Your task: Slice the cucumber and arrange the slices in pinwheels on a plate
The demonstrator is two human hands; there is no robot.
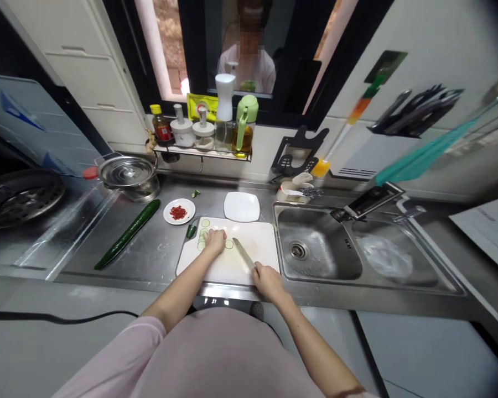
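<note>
A white cutting board (249, 271) lies on the counter in front of me. My left hand (216, 241) is over its left part, fingers bent and closed against a cluster of cucumber slices (201, 244). What is between the fingertips is hidden. A single cucumber slice (229, 244) lies just right of that hand. In my right hand (269, 281) is the handle of a kitchen knife (243, 254), its blade slanting up and left over the board. A short dark-green cucumber piece (191, 231) sits at the board's upper-left edge.
Left of the board are a whole cucumber (128, 233), a small plate of chopped red pieces (179, 211) and a lidded pot (129, 177). Behind it stands a white square plate (241, 207). A sink (321, 249) adjoins the right side. Condiments stand on a wall rack (203, 150).
</note>
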